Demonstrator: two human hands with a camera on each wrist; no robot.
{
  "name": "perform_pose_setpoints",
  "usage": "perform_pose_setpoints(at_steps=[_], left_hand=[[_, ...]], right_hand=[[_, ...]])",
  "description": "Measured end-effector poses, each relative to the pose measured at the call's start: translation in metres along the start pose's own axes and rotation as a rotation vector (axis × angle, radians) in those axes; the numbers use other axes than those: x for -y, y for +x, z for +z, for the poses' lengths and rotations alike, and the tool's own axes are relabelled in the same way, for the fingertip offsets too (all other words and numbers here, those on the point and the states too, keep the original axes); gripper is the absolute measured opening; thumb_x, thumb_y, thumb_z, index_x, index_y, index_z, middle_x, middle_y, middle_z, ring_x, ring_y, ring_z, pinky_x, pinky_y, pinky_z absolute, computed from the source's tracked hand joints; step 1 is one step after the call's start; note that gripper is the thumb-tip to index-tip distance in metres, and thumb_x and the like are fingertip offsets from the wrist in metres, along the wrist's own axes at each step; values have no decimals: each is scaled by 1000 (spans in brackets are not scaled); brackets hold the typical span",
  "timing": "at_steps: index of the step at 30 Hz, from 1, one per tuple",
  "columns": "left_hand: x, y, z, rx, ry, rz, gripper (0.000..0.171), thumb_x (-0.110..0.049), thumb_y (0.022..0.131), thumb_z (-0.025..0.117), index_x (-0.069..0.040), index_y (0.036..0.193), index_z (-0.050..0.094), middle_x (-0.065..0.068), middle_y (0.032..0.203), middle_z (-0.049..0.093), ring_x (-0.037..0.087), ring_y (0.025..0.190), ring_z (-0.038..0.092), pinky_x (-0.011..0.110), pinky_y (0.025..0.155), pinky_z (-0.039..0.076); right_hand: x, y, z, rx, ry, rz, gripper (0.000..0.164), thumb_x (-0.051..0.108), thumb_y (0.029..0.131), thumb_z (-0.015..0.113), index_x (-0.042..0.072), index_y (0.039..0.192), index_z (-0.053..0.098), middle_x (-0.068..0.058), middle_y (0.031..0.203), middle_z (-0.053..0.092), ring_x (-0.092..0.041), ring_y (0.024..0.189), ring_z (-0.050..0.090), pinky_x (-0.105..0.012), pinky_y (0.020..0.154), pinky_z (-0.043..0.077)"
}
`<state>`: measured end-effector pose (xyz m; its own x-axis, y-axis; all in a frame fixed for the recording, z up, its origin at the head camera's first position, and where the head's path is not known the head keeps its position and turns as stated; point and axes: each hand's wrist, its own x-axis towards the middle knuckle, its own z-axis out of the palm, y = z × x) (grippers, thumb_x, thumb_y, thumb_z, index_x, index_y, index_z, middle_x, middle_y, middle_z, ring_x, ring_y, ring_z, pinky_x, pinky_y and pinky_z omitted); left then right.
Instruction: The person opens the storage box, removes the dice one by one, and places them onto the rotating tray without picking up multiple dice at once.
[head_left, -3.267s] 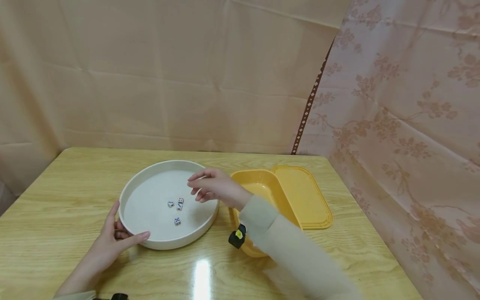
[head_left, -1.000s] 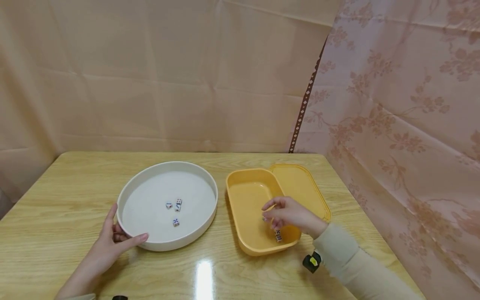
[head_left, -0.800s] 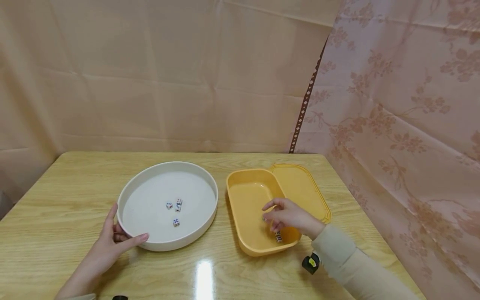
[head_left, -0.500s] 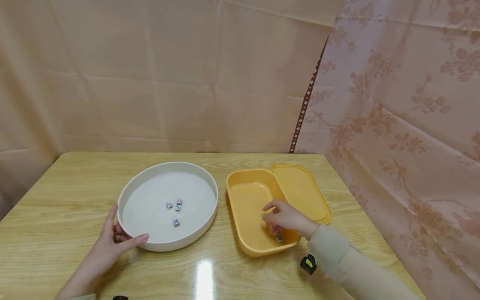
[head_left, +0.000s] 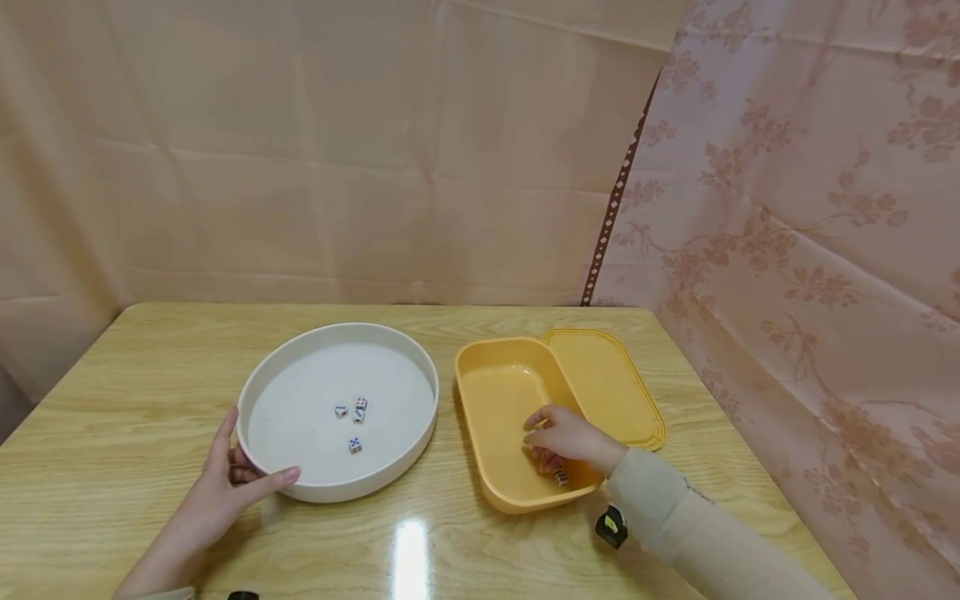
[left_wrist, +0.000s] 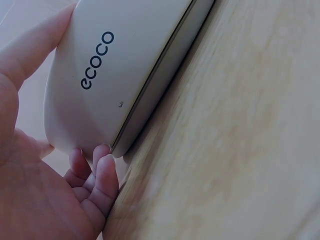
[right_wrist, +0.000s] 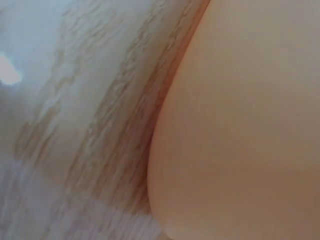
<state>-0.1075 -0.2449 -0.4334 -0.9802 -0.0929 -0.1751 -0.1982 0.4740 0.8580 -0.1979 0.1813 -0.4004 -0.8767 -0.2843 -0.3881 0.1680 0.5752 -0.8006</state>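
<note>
Dice [head_left: 561,477], at least one, pips dark, count unclear: in the near end of a yellow rectangular container [head_left: 495,417], close by the right wall. They lie directly at the right hand's fingertips, slightly to the person's side of them; that short gap, if gap there is, is the relation that matters.

Container: long axis running away from the person, far end slanting a little left. Yellow lid [head_left: 615,392] on the desk [head_left: 150,375], beyond its right side.

Right hand [head_left: 566,437]: the nearer one; inside the container, wrist over the near right rim, fingers bent leftward and down. Whether it pinches a die I cannot tell from here.

White round tray [head_left: 300,392], lettered "ecoco": left of the container, apart from it. Four white dice [head_left: 355,446] on its floor, three grouped, one nearer the person.

Left hand [head_left: 210,492]: well apart from the container; grips the tray's near left edge, thumb over the rim, fingers curled against the outer wall.
</note>
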Motion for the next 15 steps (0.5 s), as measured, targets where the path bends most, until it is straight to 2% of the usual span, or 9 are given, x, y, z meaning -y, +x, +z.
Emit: perform_pose_setpoints(at_steps=[6, 15], left_hand=[[0, 0, 0, 0, -1, 3, 121, -28, 88, 76, -7, 154, -24, 13, 110, 50, 4, 85, 50, 17, 74, 42], [0, 2, -1, 10, -8, -9, 121, -30, 89, 75, -8, 154, -25, 13, 111, 49, 3, 87, 49, 17, 75, 41]], right_hand=[[-1, 1, -1, 63, 13, -23, 37, 8, 94, 59, -12, 123, 49, -7, 74, 62, -9, 50, 56, -21, 49, 46], [-2, 5, -2, 105, 83, 20, 34, 10, 95, 59, -8, 122, 48, -8, 78, 64, -10, 53, 59, -20, 51, 45]])
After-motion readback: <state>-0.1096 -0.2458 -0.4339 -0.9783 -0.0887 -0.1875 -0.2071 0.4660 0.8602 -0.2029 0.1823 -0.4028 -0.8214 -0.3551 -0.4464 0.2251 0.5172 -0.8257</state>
